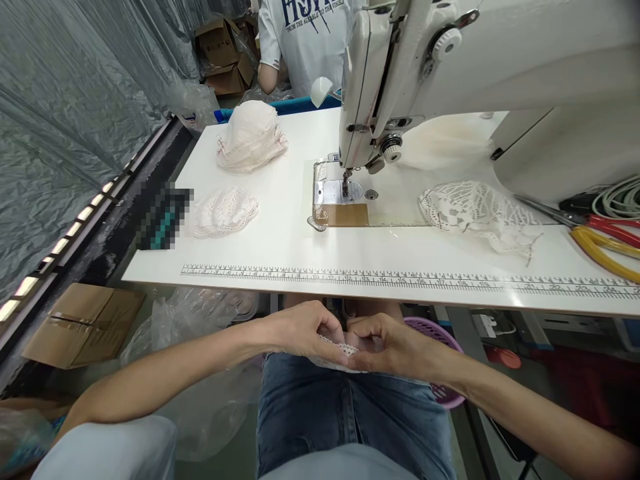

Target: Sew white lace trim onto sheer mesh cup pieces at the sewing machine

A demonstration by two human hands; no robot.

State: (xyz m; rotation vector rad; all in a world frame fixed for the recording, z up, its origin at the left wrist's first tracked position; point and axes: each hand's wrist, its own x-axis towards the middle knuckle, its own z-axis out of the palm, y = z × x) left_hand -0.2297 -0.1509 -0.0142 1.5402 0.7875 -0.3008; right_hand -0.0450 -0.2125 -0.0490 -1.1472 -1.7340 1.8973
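Both my hands meet over my lap, below the table's front edge. My left hand [300,330] and my right hand [387,347] are closed on a small white lace piece [336,348], pinching it between fingers and thumbs above my jeans. On the white table [280,233] lie a small lace piece [225,211], a taller pile of pale lace pieces [250,137], and a loose open-work lace piece [475,210] to the right of the needle. The white sewing machine [450,73] stands at the back right.
A printed ruler [400,279] runs along the table's front edge. Red and yellow handled scissors [595,233] lie at far right. A purple basket [445,347] sits under the table. A person in a white T-shirt [300,40] stands behind the table. Cardboard boxes [85,323] are at left.
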